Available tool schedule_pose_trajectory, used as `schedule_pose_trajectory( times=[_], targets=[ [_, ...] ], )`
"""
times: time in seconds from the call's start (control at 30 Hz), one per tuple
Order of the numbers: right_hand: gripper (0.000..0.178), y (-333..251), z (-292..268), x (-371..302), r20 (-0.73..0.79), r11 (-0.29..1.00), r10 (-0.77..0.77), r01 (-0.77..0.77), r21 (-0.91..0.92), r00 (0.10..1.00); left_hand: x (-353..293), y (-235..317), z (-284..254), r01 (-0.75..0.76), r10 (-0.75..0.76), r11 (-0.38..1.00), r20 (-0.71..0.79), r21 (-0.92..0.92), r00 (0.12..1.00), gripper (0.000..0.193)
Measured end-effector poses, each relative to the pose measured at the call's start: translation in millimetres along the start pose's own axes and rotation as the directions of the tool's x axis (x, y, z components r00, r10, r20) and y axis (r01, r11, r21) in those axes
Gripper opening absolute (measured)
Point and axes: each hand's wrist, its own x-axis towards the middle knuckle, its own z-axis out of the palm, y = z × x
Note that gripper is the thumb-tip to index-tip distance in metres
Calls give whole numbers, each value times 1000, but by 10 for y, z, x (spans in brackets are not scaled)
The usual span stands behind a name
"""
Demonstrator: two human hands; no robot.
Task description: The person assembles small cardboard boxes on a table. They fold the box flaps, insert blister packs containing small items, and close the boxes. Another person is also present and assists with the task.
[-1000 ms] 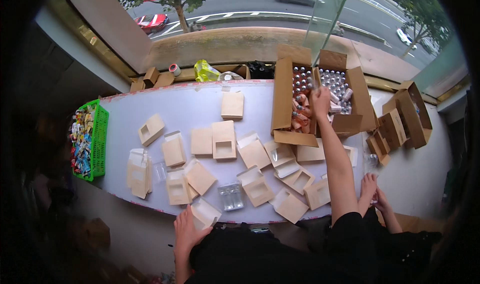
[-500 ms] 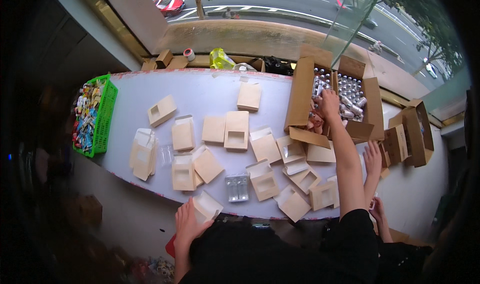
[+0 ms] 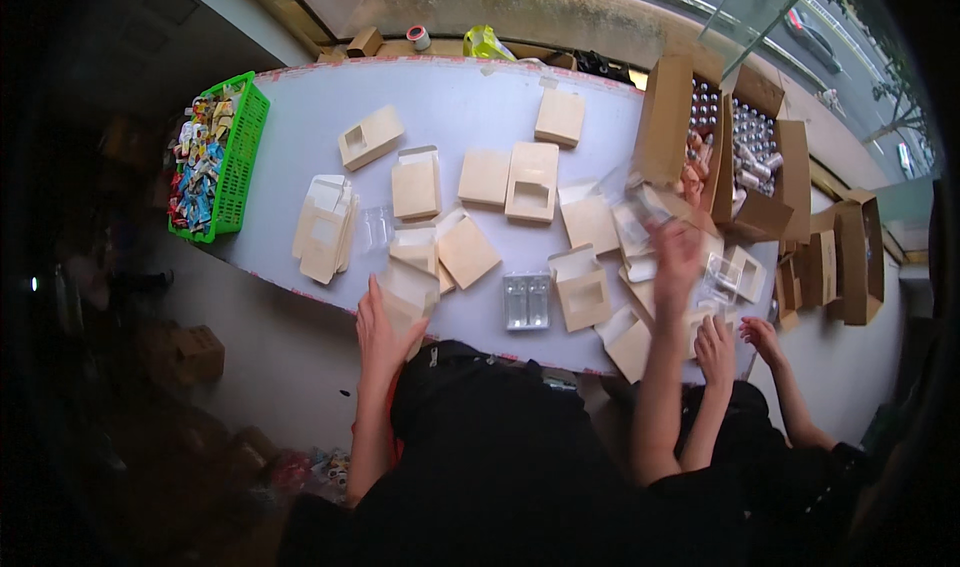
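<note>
Head: left grip [image 3: 378, 329] – on carton [image 3: 408, 292].

A long pale counter [image 3: 470, 97] carries many small tan cardboard boxes [image 3: 485, 177], some flat, some with window cut-outs, scattered across its middle. A stack of flat box blanks [image 3: 322, 229] lies near its left end. A clear plastic tray [image 3: 527, 301] sits near the front edge. A large open carton [image 3: 668, 117] of small bottles stands at the right. A green basket [image 3: 238, 152] hangs over the left end.
</note>
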Motion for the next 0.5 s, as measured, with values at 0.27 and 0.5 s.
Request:
schedule_pose_trajectory(
  times=[0.27,0.5],
  targets=[
    [41,887,437,-1790,-181,822,559,-513,248,809,506,-202,-105,-43,50,982,30,-185,998,82],
    [42,1157,333,-2149,-374,700,269,-447,-557,887,827,-429,-119,-25,27,998,32,-51,999,59]
  ],
)
